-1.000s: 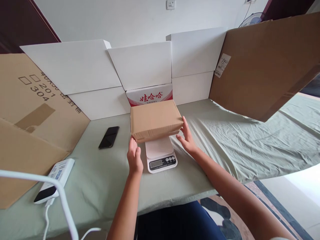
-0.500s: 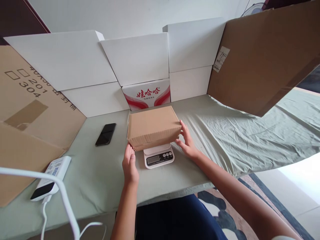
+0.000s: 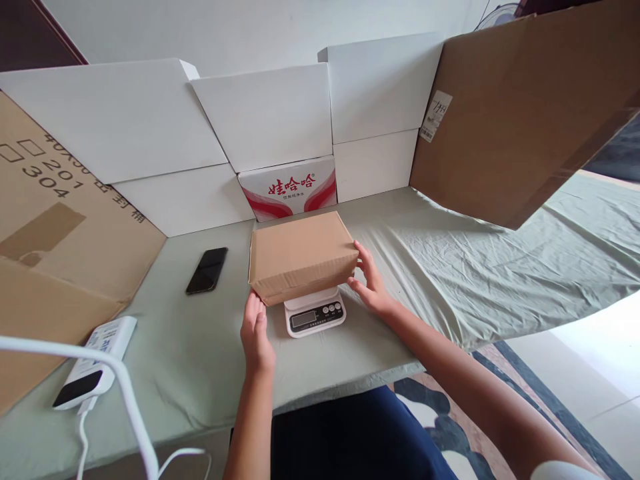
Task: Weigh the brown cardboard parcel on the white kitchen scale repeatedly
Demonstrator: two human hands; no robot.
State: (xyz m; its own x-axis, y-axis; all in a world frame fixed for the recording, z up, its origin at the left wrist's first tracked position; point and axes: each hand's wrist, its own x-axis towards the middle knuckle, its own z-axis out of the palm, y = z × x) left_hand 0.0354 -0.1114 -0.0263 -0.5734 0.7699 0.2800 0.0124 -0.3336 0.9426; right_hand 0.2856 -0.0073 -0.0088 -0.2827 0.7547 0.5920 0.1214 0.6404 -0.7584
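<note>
Plain cardboard box (image 3: 300, 257), white plastic scale (image 3: 315, 313), flat-palmed hands flanking

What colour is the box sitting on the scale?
Plain brown cardboard box, seen in the head view.

The brown box (image 3: 300, 257) covers most of the scale (image 3: 315, 312). The numbers on its little screen are too small to read. The big cardboard sheet (image 3: 45, 227) on the left is cut off.
</note>
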